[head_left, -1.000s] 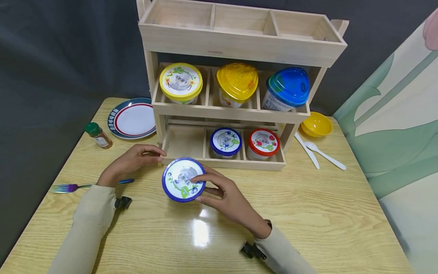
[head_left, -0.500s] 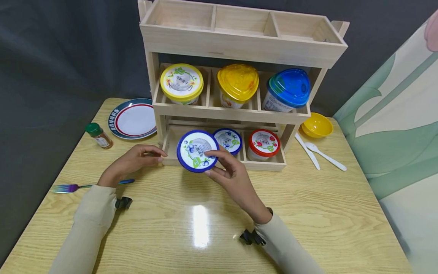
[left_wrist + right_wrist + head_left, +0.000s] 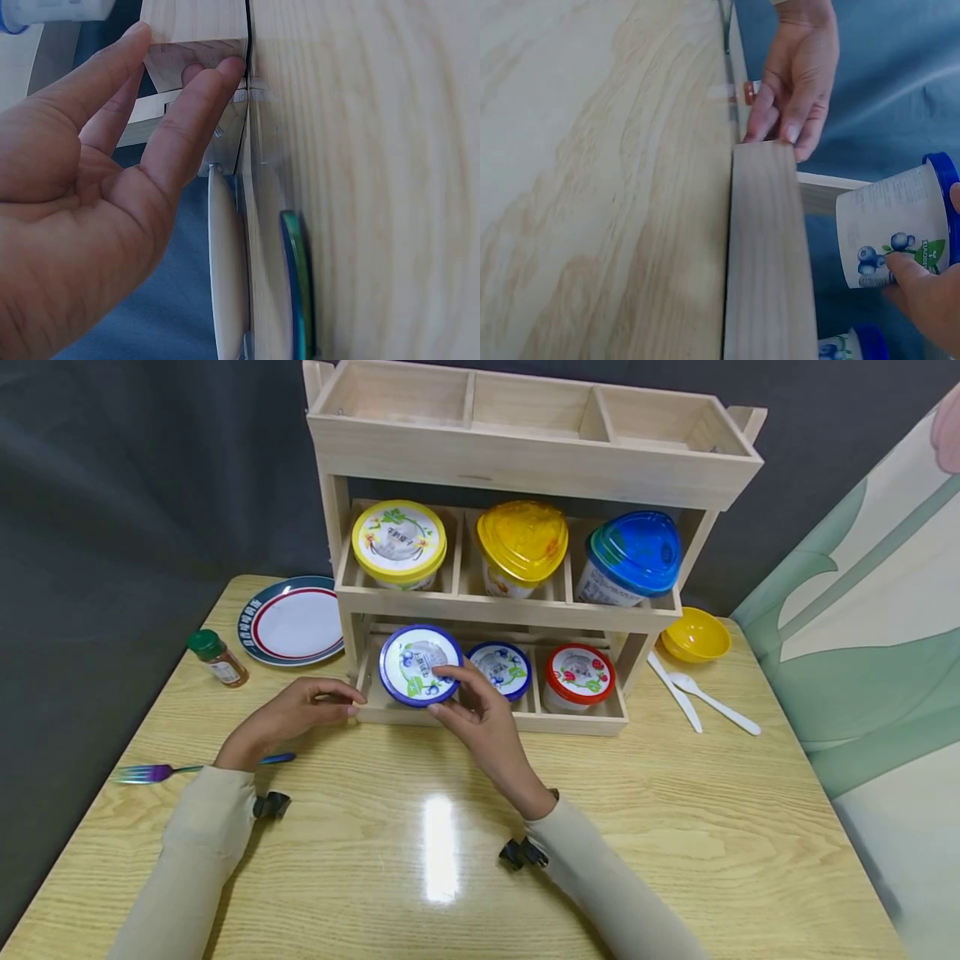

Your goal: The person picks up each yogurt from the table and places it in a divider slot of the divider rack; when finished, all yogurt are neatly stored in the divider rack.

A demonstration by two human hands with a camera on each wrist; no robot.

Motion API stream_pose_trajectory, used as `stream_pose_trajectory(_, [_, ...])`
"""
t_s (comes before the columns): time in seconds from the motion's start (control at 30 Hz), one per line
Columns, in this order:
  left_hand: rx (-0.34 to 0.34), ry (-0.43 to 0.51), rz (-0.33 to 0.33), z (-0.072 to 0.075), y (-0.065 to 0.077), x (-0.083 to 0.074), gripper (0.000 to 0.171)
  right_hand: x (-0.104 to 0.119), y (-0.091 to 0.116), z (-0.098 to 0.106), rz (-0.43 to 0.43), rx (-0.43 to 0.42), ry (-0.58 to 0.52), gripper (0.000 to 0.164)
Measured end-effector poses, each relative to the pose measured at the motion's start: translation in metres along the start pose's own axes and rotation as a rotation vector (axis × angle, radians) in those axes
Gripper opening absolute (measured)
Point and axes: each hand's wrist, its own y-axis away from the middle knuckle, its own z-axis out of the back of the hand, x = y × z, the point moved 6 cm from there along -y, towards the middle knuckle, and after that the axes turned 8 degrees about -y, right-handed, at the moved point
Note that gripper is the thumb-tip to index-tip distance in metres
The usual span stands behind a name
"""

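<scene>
My right hand [image 3: 487,735] pinches a white tub [image 3: 411,685] with a blue rim and blueberry print, thumb and fingers at its right side. The tub is tilted over the bottom-left compartment of a wooden rack [image 3: 495,720]; in the right wrist view its printed side [image 3: 889,217] faces the camera, behind the front board [image 3: 769,247]. My left hand [image 3: 292,714] holds the rack's lower left corner, with fingertips on the board end [image 3: 193,54] in the left wrist view. Right of the held tub sit another blue-rimmed tub [image 3: 504,667] and a red-rimmed tub [image 3: 579,675].
The middle tier bears a yellow-rimmed tub [image 3: 399,542], a yellow-lidded tub [image 3: 522,539] and a blue-lidded tub [image 3: 636,553]. Left are a plate [image 3: 296,620], a spice jar [image 3: 219,658] and a fork [image 3: 153,773]. Right are a yellow bowl [image 3: 696,637], a knife [image 3: 675,692] and a spoon [image 3: 716,703].
My right hand has carried the blue-rimmed tub from in front of the rack up and away from me, over the lower left compartment. My left hand has stayed at the rack's corner.
</scene>
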Motion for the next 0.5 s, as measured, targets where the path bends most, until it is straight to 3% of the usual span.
stream_pose_trajectory(0.2, [-0.001, 0.005, -0.001, 0.000, 0.000, -0.001, 0.028, -0.014, -0.012, -0.004, -0.021, -0.028, -0.008, 0.045])
stream_pose_trajectory(0.5, [0.000, 0.006, -0.002, 0.000, 0.001, -0.001, 0.028, -0.027, -0.027, -0.006, -0.021, -0.086, 0.129, 0.042])
